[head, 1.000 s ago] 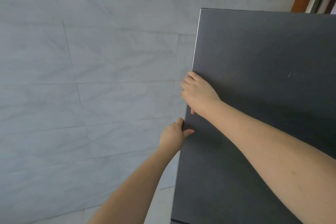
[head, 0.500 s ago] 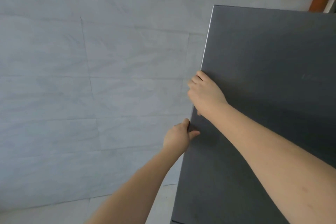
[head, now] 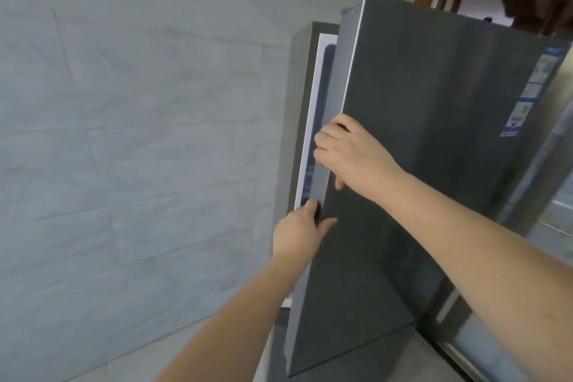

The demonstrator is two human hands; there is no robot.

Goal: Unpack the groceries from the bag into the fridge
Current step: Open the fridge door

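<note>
Door (head: 434, 149) ajar, only a narrow gap (head: 322, 96) between its edge and the fridge (head: 299, 108) frame. Both hands grip that edge: right hand (head: 350, 155) above, left hand (head: 299, 231) below, partly filling the gap. Tiled wall (head: 130, 133) close on the left.

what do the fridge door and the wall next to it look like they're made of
Fridge door: likely painted or coated sheet metal, dark grey with a satin finish; it shows soft reflections and a bright line along its folded edge. Wall: large pale grey tiles, stone or ceramic with a marble look; faint veining and thin straight joints show, and the surface looks matte.
</note>
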